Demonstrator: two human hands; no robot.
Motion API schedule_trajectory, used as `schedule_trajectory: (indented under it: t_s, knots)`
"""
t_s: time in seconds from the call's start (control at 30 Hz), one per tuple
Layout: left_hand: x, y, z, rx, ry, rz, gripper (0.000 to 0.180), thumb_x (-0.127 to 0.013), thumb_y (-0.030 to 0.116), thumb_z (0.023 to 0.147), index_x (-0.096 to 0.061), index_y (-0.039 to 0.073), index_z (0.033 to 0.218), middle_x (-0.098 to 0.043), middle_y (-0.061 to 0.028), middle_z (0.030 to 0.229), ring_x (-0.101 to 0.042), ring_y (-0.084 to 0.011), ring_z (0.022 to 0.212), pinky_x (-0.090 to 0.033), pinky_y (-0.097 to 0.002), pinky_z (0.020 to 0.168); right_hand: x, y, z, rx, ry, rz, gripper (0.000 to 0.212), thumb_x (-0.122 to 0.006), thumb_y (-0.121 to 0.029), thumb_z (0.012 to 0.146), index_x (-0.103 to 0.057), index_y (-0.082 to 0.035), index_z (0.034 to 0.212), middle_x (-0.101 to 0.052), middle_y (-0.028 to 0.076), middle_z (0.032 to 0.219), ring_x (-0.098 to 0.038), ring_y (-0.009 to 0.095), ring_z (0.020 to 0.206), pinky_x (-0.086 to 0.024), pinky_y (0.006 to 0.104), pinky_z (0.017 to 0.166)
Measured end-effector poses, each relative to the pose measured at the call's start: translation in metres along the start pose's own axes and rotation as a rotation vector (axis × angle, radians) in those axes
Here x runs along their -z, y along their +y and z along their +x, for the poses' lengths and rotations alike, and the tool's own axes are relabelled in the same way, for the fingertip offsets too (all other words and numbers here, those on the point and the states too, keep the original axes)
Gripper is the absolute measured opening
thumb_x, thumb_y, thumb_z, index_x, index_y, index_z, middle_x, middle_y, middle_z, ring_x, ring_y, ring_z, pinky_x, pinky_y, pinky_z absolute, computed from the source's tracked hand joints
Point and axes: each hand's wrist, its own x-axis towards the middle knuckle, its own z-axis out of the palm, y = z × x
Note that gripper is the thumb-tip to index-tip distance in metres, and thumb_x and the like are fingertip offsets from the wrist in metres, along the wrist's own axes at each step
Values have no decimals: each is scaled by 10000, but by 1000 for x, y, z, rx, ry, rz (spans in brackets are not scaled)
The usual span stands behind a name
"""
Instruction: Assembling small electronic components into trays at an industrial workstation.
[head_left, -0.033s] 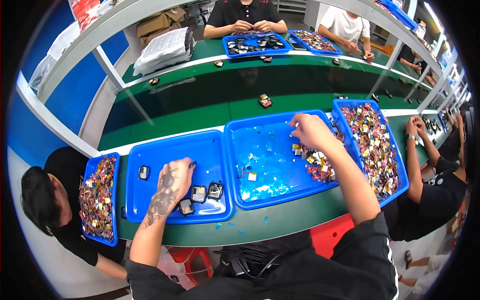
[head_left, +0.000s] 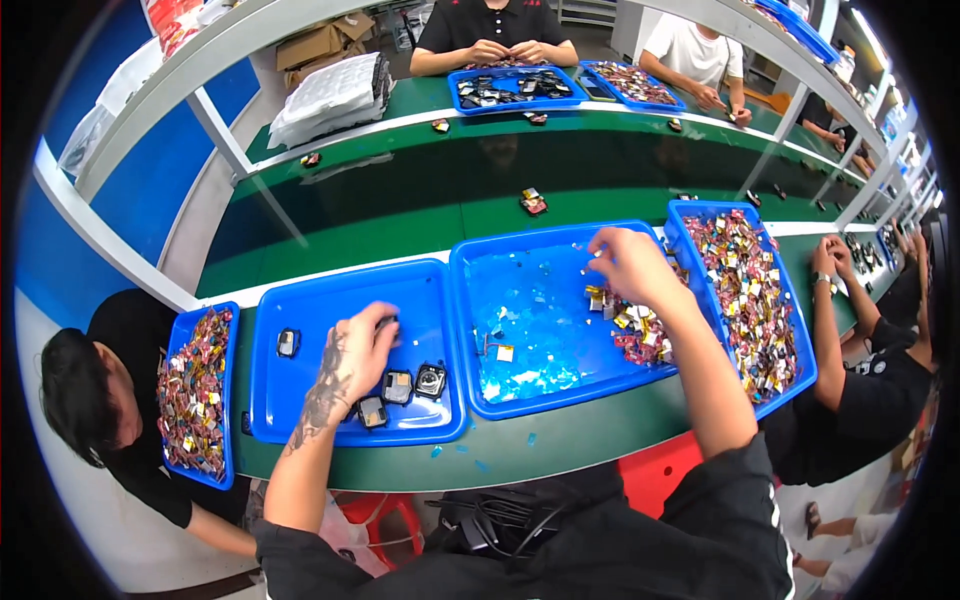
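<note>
My left hand (head_left: 358, 342) is over the left blue tray (head_left: 270, 410), its fingers curled round a small dark part (head_left: 388, 322) that they mostly hide. Close to it lie several square black watch-like casings (head_left: 398, 386), and another casing (head_left: 288, 343) sits apart on the left. Over the right blue tray (head_left: 462, 350), my right hand (head_left: 630, 262) is closed, thumb and fingertips together at a tiny pale piece I cannot make out. Below that hand is a heap of small red, yellow and white electronic parts (head_left: 640, 330). Clear blue film pieces (head_left: 530, 370) cover this tray's left side.
Trays full of small parts stand at the far left (head_left: 232, 400) and right (head_left: 672, 215). Beyond runs a green belt (head_left: 400, 225) with a small part assembly (head_left: 533, 202). Other people sit opposite and on both sides. A metal frame (head_left: 215, 135) crosses overhead.
My left hand has risen slightly and its fingers have loosened a little around the dark part. My right hand has shifted slightly right. The trays' contents look the same.
</note>
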Motion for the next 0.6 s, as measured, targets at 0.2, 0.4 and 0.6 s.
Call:
schedule_trajectory:
  t_s: [0.2, 0.4, 0.6]
  knots:
    - [-45, 76, 11, -11, -241, -981, 276, -533, 117, 967, -598, 42, 1225, -602, -47, 953, -601, -120, 821, -528, -254, 751, -11, -45, -63, 44, 221, 771, 56, -632, -20, 892, -657, 26, 912, -643, 8, 781, -570, 46, 674, -469, 199, 600]
    - [-87, 106, 13, -330, -36, -520, 191, -747, 203, 811, -714, 78, 952, -554, -148, 1063, -597, -310, 984, -494, -375, 808, -38, -68, -89, 28, 201, 1137, 61, -648, -10, 886, -643, 19, 940, -656, 29, 852, -591, 57, 753, -472, 190, 663]
    - [-82, 92, -1, -495, 101, -426, 140, -771, 126, 774, -715, 43, 872, -564, -121, 1038, -603, -258, 946, -511, -338, 767, -37, -53, -95, -104, -173, 1341, 97, -675, -108, 892, -656, -15, 916, -654, 17, 881, -564, 48, 736, -426, 185, 622]
